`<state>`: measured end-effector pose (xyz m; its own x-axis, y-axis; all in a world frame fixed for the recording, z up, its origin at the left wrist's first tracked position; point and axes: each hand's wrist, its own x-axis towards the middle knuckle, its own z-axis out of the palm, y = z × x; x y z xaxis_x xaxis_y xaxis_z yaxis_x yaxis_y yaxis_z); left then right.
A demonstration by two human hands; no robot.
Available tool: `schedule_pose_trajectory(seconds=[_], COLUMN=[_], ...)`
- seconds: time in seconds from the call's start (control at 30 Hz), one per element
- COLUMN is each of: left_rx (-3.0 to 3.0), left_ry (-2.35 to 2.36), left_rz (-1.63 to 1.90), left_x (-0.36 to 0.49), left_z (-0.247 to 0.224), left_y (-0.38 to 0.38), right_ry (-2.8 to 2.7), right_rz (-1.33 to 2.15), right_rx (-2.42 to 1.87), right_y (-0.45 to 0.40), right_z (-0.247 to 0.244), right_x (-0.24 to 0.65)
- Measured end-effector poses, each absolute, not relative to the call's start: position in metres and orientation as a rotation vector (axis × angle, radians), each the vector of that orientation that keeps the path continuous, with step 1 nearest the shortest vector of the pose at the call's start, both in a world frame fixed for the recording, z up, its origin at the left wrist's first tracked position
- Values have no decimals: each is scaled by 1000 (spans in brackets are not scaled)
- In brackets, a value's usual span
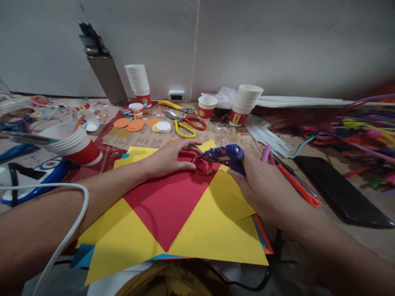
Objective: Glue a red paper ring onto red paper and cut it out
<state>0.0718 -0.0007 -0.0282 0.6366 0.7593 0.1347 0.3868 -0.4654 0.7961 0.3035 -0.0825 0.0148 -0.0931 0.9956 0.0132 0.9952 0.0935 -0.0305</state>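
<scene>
A blue hot glue gun [226,155] is in my right hand [254,174], its nozzle pointing left at the rim of a small red ring [203,167]. A small red light glows on the gun's body. My left hand [173,158] reaches in from the left, thumb at the ring's near left edge and fingers curled around its far side. The ring rests on a red paper sheet [168,201], whose corner points toward me. Beneath it lie yellow paper sheets [228,234], with blue and orange edges showing under them.
Behind the papers are scissors [185,127], orange discs [135,124] and stacked paper cups [245,102]. A black phone [342,189] and a red-handled cutter [298,185] lie right. Left are tilted cups [88,150] and a white cable [82,205]. A grey wall closes the back.
</scene>
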Motion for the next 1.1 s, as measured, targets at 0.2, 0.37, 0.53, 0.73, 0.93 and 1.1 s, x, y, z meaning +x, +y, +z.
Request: schedule_pose_trajectory(seconds=[0.2,0.37,0.53,0.73,0.93,1.1], left_rx=[2089,2095,2057,2061,1999,2029], left_ry=[869,884,875,838,802,803], left_rz=[646,641,642,658,668,675], left_x=[72,72,72,72,72,71], left_z=[-31,-32,-33,-34,-37,-38], left_y=[0,1,1,2,3,4], right_ry=[-2302,-2266,-2253,-2286,-2292,-2288], right_rz=[187,305,268,7,-52,-48], right_rx=[-1970,-1947,-1982,-2017,-1942,-1874], right_y=[-82,-81,-78,-82,-84,-83], right_z=[15,16,16,11,11,8], right_x=[305,304,303,307,312,315])
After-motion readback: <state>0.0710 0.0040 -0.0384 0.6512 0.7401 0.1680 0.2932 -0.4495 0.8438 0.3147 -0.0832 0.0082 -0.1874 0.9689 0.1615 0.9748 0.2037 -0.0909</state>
